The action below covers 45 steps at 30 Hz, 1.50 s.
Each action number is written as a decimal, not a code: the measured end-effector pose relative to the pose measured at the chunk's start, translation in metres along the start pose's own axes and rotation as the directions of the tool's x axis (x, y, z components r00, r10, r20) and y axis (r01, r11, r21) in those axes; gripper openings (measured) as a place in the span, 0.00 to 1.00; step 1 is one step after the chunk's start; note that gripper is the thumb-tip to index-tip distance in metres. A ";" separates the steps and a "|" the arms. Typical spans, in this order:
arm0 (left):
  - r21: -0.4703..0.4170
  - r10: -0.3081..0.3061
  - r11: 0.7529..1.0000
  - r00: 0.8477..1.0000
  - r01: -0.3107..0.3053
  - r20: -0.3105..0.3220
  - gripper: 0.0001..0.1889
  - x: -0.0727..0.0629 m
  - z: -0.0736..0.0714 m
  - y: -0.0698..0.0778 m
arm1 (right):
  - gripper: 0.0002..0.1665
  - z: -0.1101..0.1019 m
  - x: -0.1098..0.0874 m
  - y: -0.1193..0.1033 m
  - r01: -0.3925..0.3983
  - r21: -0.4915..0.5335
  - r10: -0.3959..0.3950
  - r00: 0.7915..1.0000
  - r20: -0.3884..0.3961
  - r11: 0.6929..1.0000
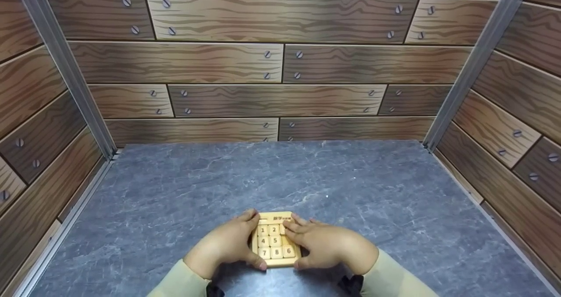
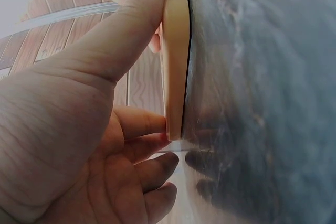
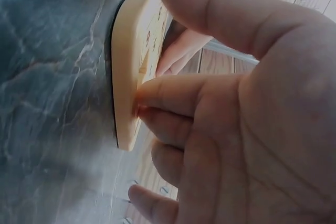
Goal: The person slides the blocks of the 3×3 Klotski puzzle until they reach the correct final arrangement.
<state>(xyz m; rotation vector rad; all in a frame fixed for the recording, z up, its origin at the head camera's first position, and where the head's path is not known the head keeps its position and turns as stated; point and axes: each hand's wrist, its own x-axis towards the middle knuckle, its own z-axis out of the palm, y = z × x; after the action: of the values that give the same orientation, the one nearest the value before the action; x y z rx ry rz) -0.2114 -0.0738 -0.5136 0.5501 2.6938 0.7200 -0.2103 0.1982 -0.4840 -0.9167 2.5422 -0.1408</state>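
A yellow number slide puzzle [image 1: 276,263] lies flat on the table. Its tiles read 1, 2, 4, 5, 7, 8 and 6; a tile at the top right is mostly covered by fingers, and an open slot shows above the 6. My left hand [image 1: 232,240] grips the puzzle's left side, thumb at the near corner and a forefinger at the far corner. In the left wrist view, that thumb [image 2: 123,38] presses along the frame's edge. My right hand [image 1: 326,243] has extended fingertips [image 3: 149,95] on the puzzle's upper right part, with its thumb by the near right corner.
The grey marbled tabletop [image 1: 280,174] surrounds the puzzle. Wood-plank-patterned walls [image 1: 245,65] stand at the back and both sides, with metal posts [image 1: 473,60] at the rear corners. Small white specks [image 1: 327,196] dot the surface beyond the hands.
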 end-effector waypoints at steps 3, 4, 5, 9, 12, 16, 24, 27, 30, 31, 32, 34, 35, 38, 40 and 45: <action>0.006 -0.004 1.000 1.000 0.004 -0.001 0.72 0.001 0.000 0.000 | 0.59 -0.001 -0.002 0.000 -0.009 0.016 0.008 1.000 0.007 1.000; 0.010 -0.005 1.000 1.000 0.005 -0.003 0.72 0.001 0.000 0.000 | 0.60 -0.002 -0.003 0.000 -0.011 0.022 0.011 1.000 0.007 1.000; 0.013 -0.004 1.000 1.000 0.004 -0.008 0.72 0.002 -0.001 0.001 | 0.61 -0.002 -0.006 -0.001 -0.014 0.029 0.014 1.000 0.004 0.999; 0.019 0.010 1.000 1.000 -0.009 -0.025 0.72 0.003 0.001 0.002 | 0.62 0.001 -0.023 -0.004 -0.011 0.042 0.012 1.000 -0.016 0.999; 0.009 0.011 1.000 1.000 -0.011 -0.024 0.72 0.003 0.004 0.002 | 0.60 0.010 -0.039 -0.009 0.007 0.011 -0.007 1.000 -0.003 1.000; -0.008 0.006 1.000 1.000 -0.006 -0.012 0.72 0.005 0.003 0.002 | 0.60 0.021 -0.050 -0.016 -0.005 -0.022 0.006 1.000 0.029 1.000; -0.005 0.012 1.000 1.000 -0.012 -0.023 0.72 0.006 0.001 0.003 | 0.57 0.024 -0.049 -0.021 -0.028 -0.114 0.030 0.999 0.017 0.993; 0.002 0.013 1.000 1.000 -0.013 -0.027 0.72 0.004 0.000 0.003 | 0.54 0.024 -0.047 -0.022 -0.026 -0.117 0.028 0.999 0.016 0.993; 0.006 0.018 1.000 1.000 -0.017 -0.026 0.71 0.003 0.000 0.003 | 0.53 0.024 -0.045 -0.022 -0.028 -0.117 0.029 1.000 0.010 0.993; 0.009 0.021 1.000 0.999 -0.020 -0.028 0.71 0.003 0.000 0.003 | 0.53 0.024 -0.044 -0.022 -0.030 -0.118 0.030 1.000 0.005 0.993; 0.010 0.025 1.000 0.999 -0.024 -0.031 0.71 0.003 0.000 0.003 | 0.53 0.024 -0.044 -0.022 -0.031 -0.118 0.031 1.000 -0.002 0.993; 0.008 0.027 1.000 0.999 -0.027 -0.035 0.71 0.003 0.000 0.003 | 0.53 0.024 -0.042 -0.022 -0.030 -0.115 0.028 0.999 -0.017 0.993; 0.008 0.028 1.000 0.999 -0.028 -0.038 0.71 0.002 0.000 0.003 | 0.53 0.024 -0.041 -0.022 -0.030 -0.109 0.027 0.999 -0.021 0.994; 0.004 0.030 1.000 0.999 -0.030 -0.043 0.71 0.001 0.002 0.002 | 0.54 0.025 -0.038 -0.021 -0.024 -0.089 0.022 1.000 -0.023 0.996; -0.002 0.034 0.999 0.998 -0.034 -0.044 0.72 -0.001 0.003 0.002 | 0.54 0.025 -0.036 -0.020 -0.018 -0.075 0.017 1.000 -0.019 0.997; 0.013 0.035 0.999 0.998 -0.034 -0.045 0.72 -0.003 0.001 0.002 | 0.56 0.027 -0.032 -0.018 -0.009 -0.045 0.007 1.000 -0.029 0.999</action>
<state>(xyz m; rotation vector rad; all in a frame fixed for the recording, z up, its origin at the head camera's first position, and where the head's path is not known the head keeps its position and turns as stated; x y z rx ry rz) -0.2075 -0.0732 -0.5126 0.5915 2.7385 0.7344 -0.1662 0.2059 -0.4921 -0.9280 2.5850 -0.0950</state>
